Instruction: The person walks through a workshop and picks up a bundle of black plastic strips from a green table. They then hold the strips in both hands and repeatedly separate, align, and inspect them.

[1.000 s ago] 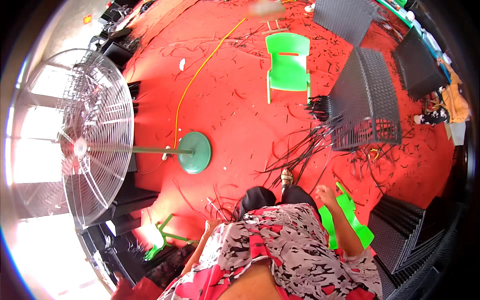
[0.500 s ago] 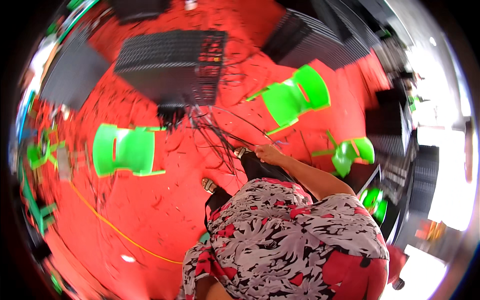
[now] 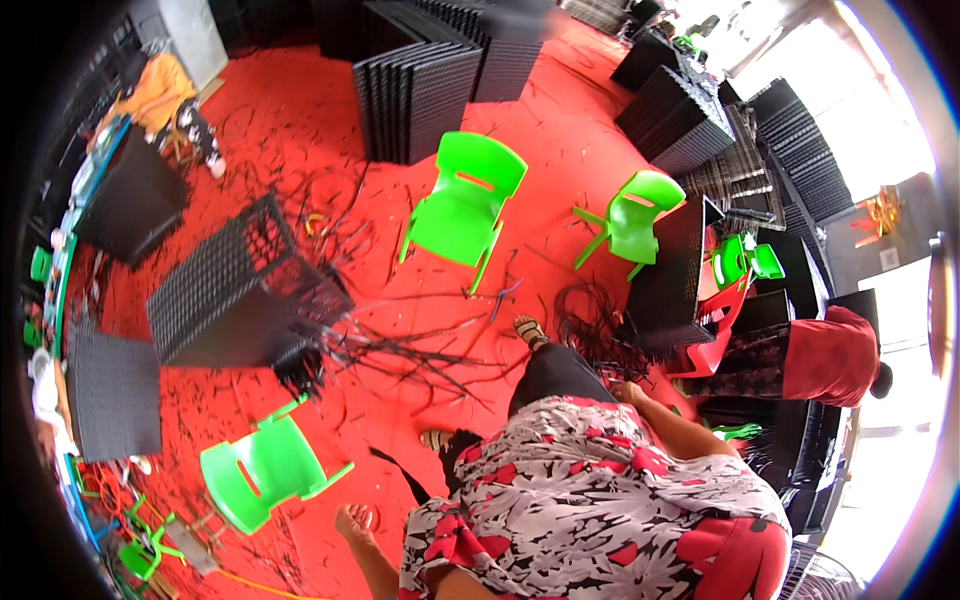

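My left hand (image 3: 357, 522) hangs low over the red floor, left of my sandalled feet. Its fingers look loosely apart, with nothing plainly held. The nearest thing is a green plastic chair (image 3: 262, 470). At my right thigh is my right hand (image 3: 625, 392), small and partly blurred into the background. How its fingers are set cannot be made out. Ahead of my feet, long black strips (image 3: 410, 355) spread from a black woven box-shaped frame (image 3: 235, 295) lying at left. Another tangle of black strips (image 3: 592, 325) lies ahead of my right hand.
Two more green chairs (image 3: 462, 200) stand ahead. Stacks of black woven panels (image 3: 415, 100) are at the back, more (image 3: 675, 120) at right. A person in a red top (image 3: 830, 355) bends at the right beside a red chair (image 3: 722, 330). Cut scraps litter the floor.
My view has swung to the right and I have moved, so chairs and the woven frame sit further left. My left hand has come into view; the right is now closer to my thigh.
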